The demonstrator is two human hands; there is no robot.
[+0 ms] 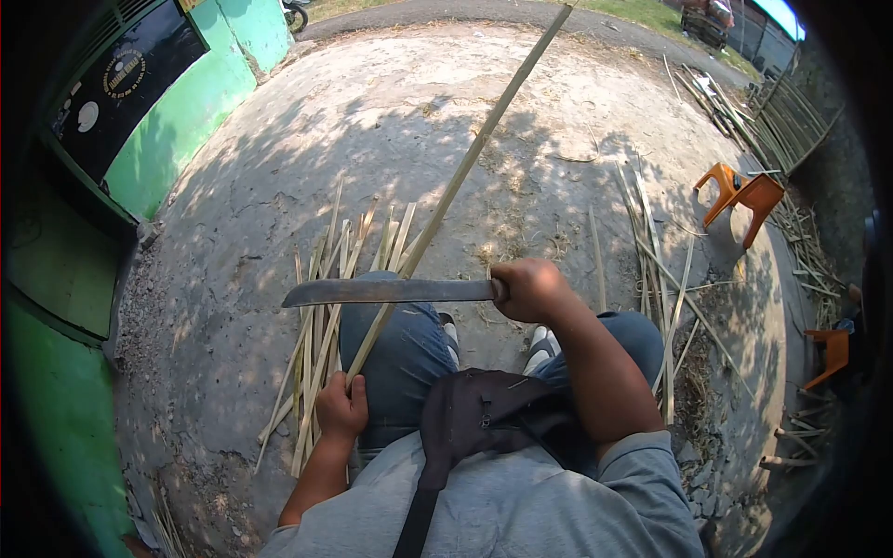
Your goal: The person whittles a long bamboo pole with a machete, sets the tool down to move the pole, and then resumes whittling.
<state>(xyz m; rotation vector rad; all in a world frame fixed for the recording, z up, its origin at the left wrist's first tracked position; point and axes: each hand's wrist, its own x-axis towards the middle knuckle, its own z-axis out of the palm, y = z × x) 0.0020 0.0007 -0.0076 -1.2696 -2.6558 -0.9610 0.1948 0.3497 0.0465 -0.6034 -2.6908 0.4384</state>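
Note:
My right hand [535, 288] is closed round the handle of a machete [391, 292], whose long dark blade points left, level above my knees. A long bamboo strip [474, 153] slants from my lap up to the top of the view, and the blade crosses over its lower part. Near the strip's bottom end, my left hand [342, 405] is wrapped round it beside my left thigh. A pile of split bamboo strips [312, 372] lies on the ground by my left leg.
More bamboo strips [665, 307] lie right of my right knee. An orange stool [741, 197] stands further right, with another orange piece [826, 355] near the edge. A green wall [177, 130] runs along the left. Bamboo poles and a slatted panel [791, 121] are at upper right.

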